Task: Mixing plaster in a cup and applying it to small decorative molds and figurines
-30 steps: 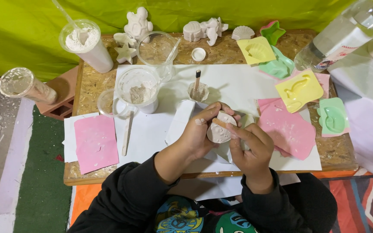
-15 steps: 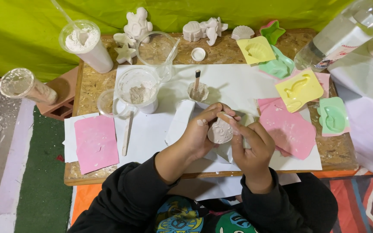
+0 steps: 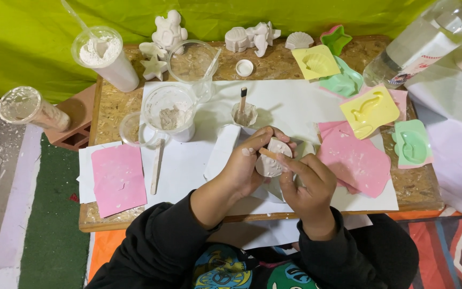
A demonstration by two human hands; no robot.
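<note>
My left hand [image 3: 244, 166] cradles a small round white plaster piece [image 3: 270, 160] above the white paper [image 3: 290, 107] on the wooden table [image 3: 110, 112]. My right hand [image 3: 308, 182] pinches a thin wooden stick [image 3: 267, 154] and touches its tip to the plaster piece. Both hands are dusted with white powder. A small cup with a brown-tipped stick [image 3: 244, 112] stands just beyond my hands.
A handled plastic jug of powder [image 3: 169, 113], a tall cup of white powder [image 3: 105, 59], an empty clear cup [image 3: 192, 61], pink sheets [image 3: 117, 176], yellow, green and pink moulds [image 3: 369, 109], finished white casts [image 3: 169, 32] and a clear bottle [image 3: 423, 43] surround the work area.
The plaster piece has turned slightly in my left hand and my right hand has shifted the stick across it. Everything on the table stays where it was.
</note>
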